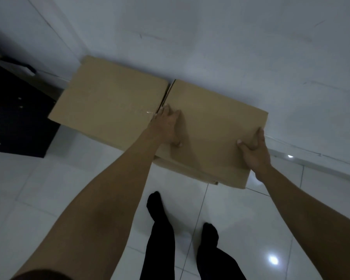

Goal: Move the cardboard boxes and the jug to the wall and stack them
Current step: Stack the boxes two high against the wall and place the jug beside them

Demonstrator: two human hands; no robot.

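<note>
White tiled floor [49, 178] and pale wall [210, 37] | left hand [167, 126] gripping right box [214, 126] at its left edge, by the seam | right hand [255, 150] clamped on its near-right corner, thumb on top | both arms stretched out | left box [109, 100] just beside, both against wall

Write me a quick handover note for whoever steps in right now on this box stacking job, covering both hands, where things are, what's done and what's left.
Left hand: grips the left side of the right box, fingers at the gap between the boxes.
Right hand: grips that box's near right edge, thumb on top.
Left box: against the wall, side by side with the right box, tops about level.
The right box seems to sit on another box whose edge shows beneath it.
Done: both top boxes are at the wall.
Left: settle and release the right box, then bring the jug, which is not in view.
</note>
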